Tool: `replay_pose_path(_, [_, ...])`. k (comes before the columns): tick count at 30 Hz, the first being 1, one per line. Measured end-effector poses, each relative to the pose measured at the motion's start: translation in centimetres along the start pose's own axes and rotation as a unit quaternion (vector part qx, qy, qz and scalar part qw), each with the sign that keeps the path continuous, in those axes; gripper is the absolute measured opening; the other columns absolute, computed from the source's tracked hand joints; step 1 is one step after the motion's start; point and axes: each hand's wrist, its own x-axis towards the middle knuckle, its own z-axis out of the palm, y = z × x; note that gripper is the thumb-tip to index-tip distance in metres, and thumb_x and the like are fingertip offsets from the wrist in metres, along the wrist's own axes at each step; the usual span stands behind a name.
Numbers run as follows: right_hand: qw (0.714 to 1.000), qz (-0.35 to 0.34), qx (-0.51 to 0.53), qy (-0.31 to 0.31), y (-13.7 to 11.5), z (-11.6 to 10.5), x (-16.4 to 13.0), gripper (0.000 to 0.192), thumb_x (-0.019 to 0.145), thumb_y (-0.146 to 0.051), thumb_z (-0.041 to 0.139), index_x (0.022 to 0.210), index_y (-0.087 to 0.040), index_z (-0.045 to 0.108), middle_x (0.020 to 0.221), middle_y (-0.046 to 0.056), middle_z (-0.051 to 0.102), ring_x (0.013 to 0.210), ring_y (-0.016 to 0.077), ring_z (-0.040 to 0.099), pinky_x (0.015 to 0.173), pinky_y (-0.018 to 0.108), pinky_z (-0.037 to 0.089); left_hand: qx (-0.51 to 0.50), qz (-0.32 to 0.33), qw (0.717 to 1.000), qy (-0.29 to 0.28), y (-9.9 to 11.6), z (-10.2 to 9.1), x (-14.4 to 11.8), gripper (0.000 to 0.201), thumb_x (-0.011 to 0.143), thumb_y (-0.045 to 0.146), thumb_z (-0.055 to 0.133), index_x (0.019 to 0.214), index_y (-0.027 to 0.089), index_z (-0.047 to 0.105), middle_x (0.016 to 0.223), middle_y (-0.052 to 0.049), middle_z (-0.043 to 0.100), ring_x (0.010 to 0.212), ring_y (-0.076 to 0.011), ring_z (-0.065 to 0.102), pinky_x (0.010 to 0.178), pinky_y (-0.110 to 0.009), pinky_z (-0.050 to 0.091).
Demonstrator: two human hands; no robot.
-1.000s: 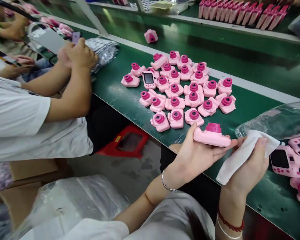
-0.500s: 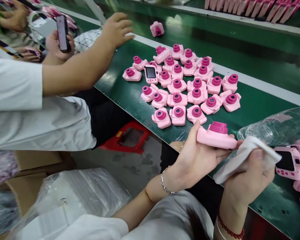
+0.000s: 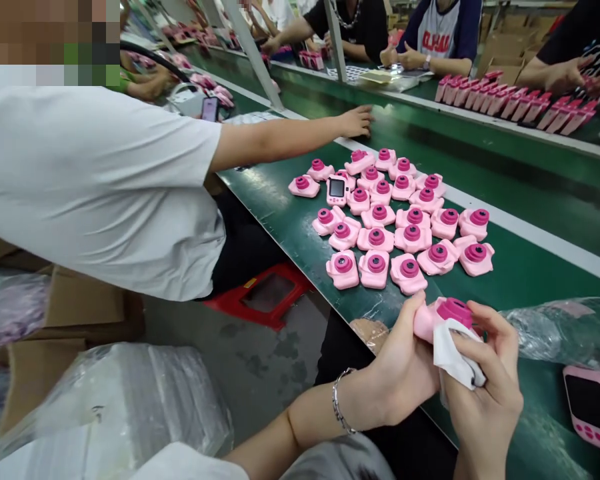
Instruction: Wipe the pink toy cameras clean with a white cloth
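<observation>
A pink toy camera with a magenta lens rests in my left hand, fingers curled round it. My right hand grips a white cloth and presses it against the camera's side; its fingers also touch the camera near the lens. Just beyond my hands, several matching pink cameras lie on the green table, mostly lens up. One among them, a camera with its screen showing, faces the other way. Another screen-side camera lies at the right edge.
A clear plastic bag lies right of my hands. On my left, a co-worker's arm reaches across the table. Below are a red stool and a plastic-wrapped stack. Pink items in a row stand on the far ledge.
My right hand has brought the cloth onto the camera, which was apart from it before. The co-worker's arm has stretched farther over the table, and the lone camera there no longer shows.
</observation>
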Motion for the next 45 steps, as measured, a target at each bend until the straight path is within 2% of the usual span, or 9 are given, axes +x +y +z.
replay_pose_path(3, [0.999, -0.019, 0.007, -0.031, 0.3, 0.0, 0.3, 0.008, 0.089, -0.019, 0.072, 0.091, -0.027, 0.072, 0.133, 0.006, 0.058, 0.117, 0.0233, 0.061, 0.083, 0.038, 0.053, -0.004, 0.005, 1.0, 0.001, 0.4, -0.2, 0.1, 0.069, 0.106, 0.056, 0.021, 0.107, 0.011, 0.073, 0.093, -0.013, 0.075, 0.09, -0.026, 0.07, 0.091, -0.037, 0.051])
replay_pose_path(11, [0.996, 0.058, -0.021, 0.069, -0.7, 1.8, 0.0, 0.006, 0.092, -0.022, 0.068, 0.093, -0.027, 0.07, 0.117, 0.005, 0.065, 0.113, 0.0224, 0.063, 0.087, 0.04, 0.053, -0.05, 0.037, 0.997, 0.035, -1.0, -0.2, 0.2, 0.067, 0.107, 0.055, 0.016, 0.119, 0.016, 0.069, 0.096, -0.009, 0.075, 0.089, -0.0227, 0.071, 0.093, -0.033, 0.051])
replay_pose_path(15, [0.999, -0.033, 0.004, -0.024, 0.0, 1.2, 0.2, 0.011, 0.089, -0.016, 0.069, 0.086, -0.027, 0.068, 0.132, 0.004, 0.06, 0.121, 0.0236, 0.06, 0.091, 0.042, 0.052, -0.04, 0.035, 0.997, 0.061, -0.2, 0.0, -0.2, 0.064, 0.107, 0.055, 0.023, 0.113, 0.013, 0.07, 0.093, -0.009, 0.075, 0.09, -0.0223, 0.071, 0.092, -0.032, 0.051])
replay_pose_path(18, [0.997, -0.068, -0.026, -0.021, 0.3, 1.2, 0.2, 0.015, 0.09, -0.012, 0.066, 0.089, -0.027, 0.067, 0.139, 0.004, 0.057, 0.125, 0.0231, 0.058, 0.093, 0.043, 0.051, -0.037, 0.021, 0.997, 0.065, 0.3, 0.2, -0.1, 0.066, 0.108, 0.054, 0.022, 0.108, 0.01, 0.071, 0.089, -0.01, 0.074, 0.088, -0.0219, 0.072, 0.089, -0.031, 0.052])
replay_pose_path(25, [0.997, 0.033, -0.022, 0.066, -0.4, 2.4, -0.6, 0.009, 0.09, -0.018, 0.067, 0.087, -0.024, 0.062, 0.128, 0.006, 0.063, 0.12, 0.0232, 0.061, 0.091, 0.042, 0.05, -0.066, 0.008, 0.996, 0.066, -0.3, 0.0, 0.9, 0.064, 0.108, 0.055, 0.025, 0.109, 0.012, 0.071, 0.086, -0.008, 0.074, 0.082, -0.0206, 0.071, 0.087, -0.03, 0.053])
replay_pose_path(34, [0.981, 0.042, 0.027, 0.189, -0.8, 3.1, 0.0, 0.013, 0.092, -0.016, 0.065, 0.097, -0.024, 0.057, 0.102, 0.0, 0.071, 0.101, 0.0173, 0.068, 0.09, 0.038, 0.05, -0.07, 0.08, 0.991, 0.086, -2.4, -0.4, 0.6, 0.047, 0.107, 0.049, 0.03, 0.117, 0.018, 0.063, 0.095, -0.007, 0.075, 0.101, -0.0241, 0.072, 0.101, -0.035, 0.051])
replay_pose_path(37, [0.963, 0.133, 0.072, 0.223, -1.7, 3.1, 0.6, 0.01, 0.095, -0.025, 0.065, 0.092, -0.023, 0.056, 0.1, 0.0, 0.071, 0.098, 0.0159, 0.067, 0.089, 0.036, 0.049, -0.057, 0.069, 0.994, 0.058, -2.2, 0.0, 0.3, 0.052, 0.107, 0.052, 0.025, 0.112, 0.017, 0.064, 0.095, -0.009, 0.075, 0.108, -0.0264, 0.071, 0.107, -0.038, 0.048])
replay_pose_path(41, [0.921, 0.291, 0.158, 0.205, -3.0, 2.4, 0.7, 0.022, 0.094, -0.043, 0.068, 0.094, -0.022, 0.063, 0.113, 0.004, 0.069, 0.106, 0.0214, 0.065, 0.09, 0.04, 0.049, -0.03, 0.051, 0.998, 0.014, -1.5, 0.3, -0.2, 0.074, 0.105, 0.062, 0.012, 0.11, 0.013, 0.068, 0.098, -0.013, 0.076, 0.112, -0.0284, 0.071, 0.11, -0.04, 0.046])
replay_pose_path(45, [0.93, 0.273, 0.189, 0.158, -3.1, 1.3, 0.2, 0.019, 0.095, -0.044, 0.065, 0.098, -0.025, 0.071, 0.12, 0.006, 0.066, 0.119, 0.0268, 0.062, 0.099, 0.049, 0.047, -0.01, 0.025, 1.0, -0.002, -0.9, 0.5, -0.9, 0.084, 0.103, 0.066, 0.007, 0.11, 0.01, 0.07, 0.098, -0.015, 0.076, 0.112, -0.0285, 0.07, 0.111, -0.041, 0.046])
